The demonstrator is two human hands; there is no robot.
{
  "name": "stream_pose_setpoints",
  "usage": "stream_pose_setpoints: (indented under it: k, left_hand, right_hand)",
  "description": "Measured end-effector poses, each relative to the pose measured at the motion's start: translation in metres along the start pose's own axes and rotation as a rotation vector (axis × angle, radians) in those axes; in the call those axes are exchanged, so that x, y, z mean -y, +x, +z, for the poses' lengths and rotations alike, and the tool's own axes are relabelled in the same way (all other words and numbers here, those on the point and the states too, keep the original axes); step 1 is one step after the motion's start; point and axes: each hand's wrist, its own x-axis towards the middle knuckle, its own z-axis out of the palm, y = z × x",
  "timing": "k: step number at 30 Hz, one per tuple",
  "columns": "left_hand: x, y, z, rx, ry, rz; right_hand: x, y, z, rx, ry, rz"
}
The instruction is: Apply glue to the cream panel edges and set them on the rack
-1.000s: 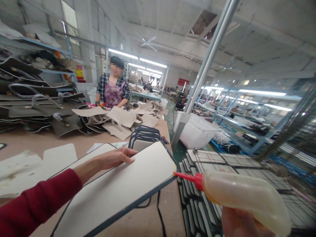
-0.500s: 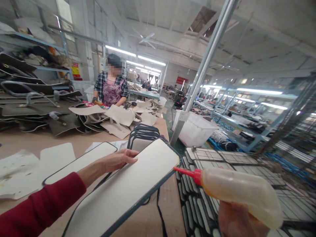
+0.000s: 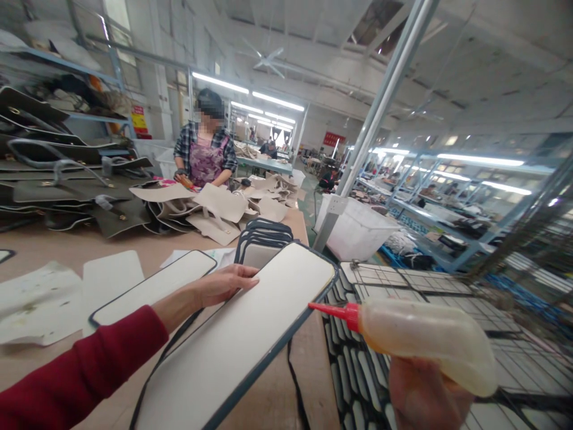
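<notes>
My left hand (image 3: 230,285) grips the far long edge of a white panel with a dark blue edging (image 3: 242,325), thumb on its face and fingers behind. The panel is held tilted above the table. My right hand (image 3: 427,388) is wrapped round a translucent squeeze bottle (image 3: 421,334) of yellowish liquid, held on its side. Its red pointed nozzle (image 3: 333,310) touches or nearly touches the panel's near edge, close to the right corner. A yellowish line shows along that corner. Beneath my left forearm lies a similar edged panel (image 3: 156,283) on the table.
Behind the held panel stand several dark-edged pieces (image 3: 264,236). Beige pieces (image 3: 219,206) and dark bag parts (image 3: 80,191) are heaped across the table (image 3: 308,382). To the right, a wire rack (image 3: 430,280) holds white panels. A metal post (image 3: 358,149) rises by a white bin (image 3: 353,230). A co-worker (image 3: 206,149) stands opposite.
The red nozzle has moved back along the panel's near edge, away from the corner, toward me. My left hand keeps its hold; the whole view has shifted slightly.
</notes>
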Motion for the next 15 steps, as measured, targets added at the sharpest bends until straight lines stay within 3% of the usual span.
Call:
stream_pose_setpoints:
  k: [6, 15]
  left_hand:
    - [-0.0027, 0.0011, 0.008, -0.042, -0.004, 0.0]
    - [-0.0005, 0.0085, 0.008, -0.094, 0.009, 0.01]
  right_hand:
    - [-0.0046, -0.0003, -0.0068, 0.043, -0.035, 0.022]
    - [0.0007, -0.0046, 0.0022, 0.038, -0.015, 0.106]
